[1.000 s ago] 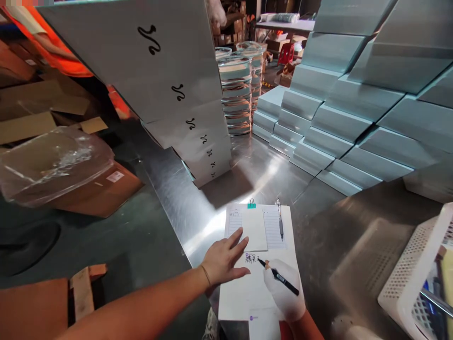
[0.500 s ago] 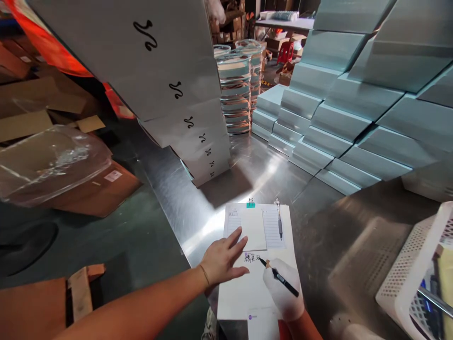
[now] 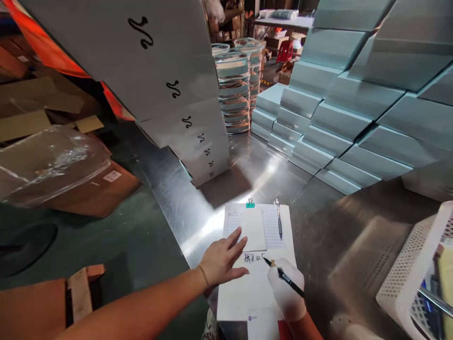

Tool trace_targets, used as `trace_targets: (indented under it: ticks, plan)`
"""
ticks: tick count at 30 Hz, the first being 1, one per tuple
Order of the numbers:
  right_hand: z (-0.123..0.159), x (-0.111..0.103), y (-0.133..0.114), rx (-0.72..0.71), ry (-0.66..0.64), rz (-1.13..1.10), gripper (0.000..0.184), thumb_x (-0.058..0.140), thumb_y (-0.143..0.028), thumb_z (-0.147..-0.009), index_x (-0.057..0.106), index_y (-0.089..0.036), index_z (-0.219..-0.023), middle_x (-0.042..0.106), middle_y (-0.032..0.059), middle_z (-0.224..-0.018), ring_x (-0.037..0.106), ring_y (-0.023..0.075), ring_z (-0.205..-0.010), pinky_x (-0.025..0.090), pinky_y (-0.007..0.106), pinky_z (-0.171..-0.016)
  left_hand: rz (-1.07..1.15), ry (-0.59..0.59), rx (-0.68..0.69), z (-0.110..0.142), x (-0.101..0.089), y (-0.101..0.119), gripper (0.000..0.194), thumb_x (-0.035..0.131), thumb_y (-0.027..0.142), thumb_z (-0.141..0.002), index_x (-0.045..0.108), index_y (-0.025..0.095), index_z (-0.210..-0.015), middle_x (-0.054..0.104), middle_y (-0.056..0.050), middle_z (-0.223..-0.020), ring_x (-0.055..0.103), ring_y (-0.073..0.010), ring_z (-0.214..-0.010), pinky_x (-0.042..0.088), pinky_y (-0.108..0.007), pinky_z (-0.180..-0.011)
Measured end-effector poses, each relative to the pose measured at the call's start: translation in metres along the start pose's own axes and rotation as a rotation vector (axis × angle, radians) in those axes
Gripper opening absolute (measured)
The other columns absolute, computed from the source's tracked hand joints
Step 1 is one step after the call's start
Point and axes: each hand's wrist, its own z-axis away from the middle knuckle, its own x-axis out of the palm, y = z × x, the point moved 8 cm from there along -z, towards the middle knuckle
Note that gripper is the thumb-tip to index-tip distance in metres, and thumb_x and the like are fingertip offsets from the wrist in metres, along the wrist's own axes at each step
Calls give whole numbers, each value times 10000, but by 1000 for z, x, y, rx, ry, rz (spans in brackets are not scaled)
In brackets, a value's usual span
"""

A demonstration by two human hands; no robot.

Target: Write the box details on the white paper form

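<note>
My right hand (image 3: 287, 292), in a white glove, grips a black pen (image 3: 286, 279) whose tip rests on a white sheet of paper (image 3: 244, 293) just after a short line of handwritten characters (image 3: 254, 258). My bare left hand (image 3: 222, 259) lies flat on the sheet's left side, fingers spread, beside the writing. Higher on the sheet sits a small lined notepad (image 3: 256, 227) with a green binder clip (image 3: 250, 204) at its top and a second pen (image 3: 279, 222) along its right edge. Everything lies on a shiny steel table (image 3: 198, 208).
A tall leaning stack of grey boxes with black squiggle marks (image 3: 184, 108) stands at the left rear. Pale blue boxes (image 3: 339, 118) pile up on the right. Stacked clear containers (image 3: 235, 89) stand behind. A white perforated basket (image 3: 417, 278) sits at the right edge; cardboard boxes (image 3: 95, 189) lie on the floor.
My right hand has moved the pen slightly to the right along the line, and more characters now stand on the paper. My left hand has stayed in place.
</note>
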Motion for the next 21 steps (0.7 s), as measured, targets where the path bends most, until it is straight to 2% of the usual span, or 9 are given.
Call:
trace_targets:
  ticks: [6,9,13,16,18,21]
  plan:
    - [-5,-6,-9,-21,38,-1,259,454,-104,-831,436,-248,-616,531,-42,-509,523,115,-424,432,229,-455,22,-22,-6,2,4,-2,885,653,781,-935,520,199,-1589,502,-279,-1645,789,-358,-1015,671,-470,-740]
    - [-5,-6,-11,-41,29,13,278,440,-116,-874,463,-245,-628,549,-39,-526,553,117,-440,455,226,-480,29,-22,-8,2,4,-1,880,637,791,-939,525,204,-1585,505,-280,-1642,789,-357,-1019,669,-468,-747]
    - [-1,-4,-3,6,60,34,281,464,-137,-901,520,-243,-648,591,-30,-546,607,136,-470,469,235,-482,15,7,9,0,-1,1,864,603,791,-959,523,193,-1577,527,-288,-1621,796,-349,-997,666,-451,-716]
    - [2,3,0,1,-5,-7,286,466,-144,-933,578,-234,-686,652,-12,-614,658,146,-541,522,236,-548,7,7,10,-1,-1,1,864,605,797,-955,533,191,-1566,538,-287,-1611,798,-344,-985,666,-447,-713]
    - [1,5,1,7,-24,-1,304,460,-140,-937,560,-234,-666,633,-14,-601,639,139,-526,513,235,-545,9,2,8,-1,0,0,862,595,798,-960,532,190,-1567,532,-291,-1615,797,-348,-986,668,-458,-716]
    - [0,-1,-1,-4,24,54,304,459,-129,-915,542,-236,-643,614,-17,-573,621,133,-498,482,233,-520,10,1,11,-1,0,0,866,557,812,-971,531,185,-1568,526,-296,-1617,796,-348,-969,670,-472,-703]
